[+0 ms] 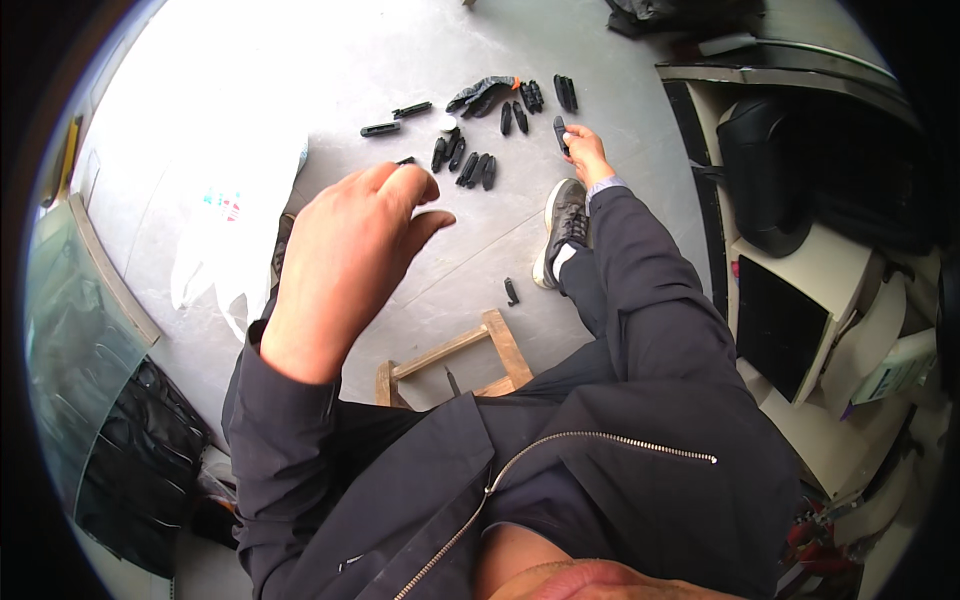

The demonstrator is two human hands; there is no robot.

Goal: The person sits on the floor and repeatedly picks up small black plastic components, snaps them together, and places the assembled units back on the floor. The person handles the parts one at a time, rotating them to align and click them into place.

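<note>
My left hand (350,255) is raised in front of me over the floor. Its fingers curl, the thumb stands apart from them, and nothing shows in the gap. Farther out on the right, my right hand (588,150) is closed around a small long black piece (560,135), whose exact kind I cannot make out. Several similar black pieces (470,170) lie in loose groups on the grey floor, left of that hand. Another black piece (566,93) lies just beyond it. Among them are a crumpled dark grey patterned cloth or glove (483,95) with an orange bit and a small white round thing (447,124).
Below my hands stands a low wooden stool frame (450,352). One more black piece (512,291) lies near my shoe (568,218). A white plastic bag (225,240) and a glass panel (85,350) are at left; a cabinet with a black chair-like item (770,175) is at right.
</note>
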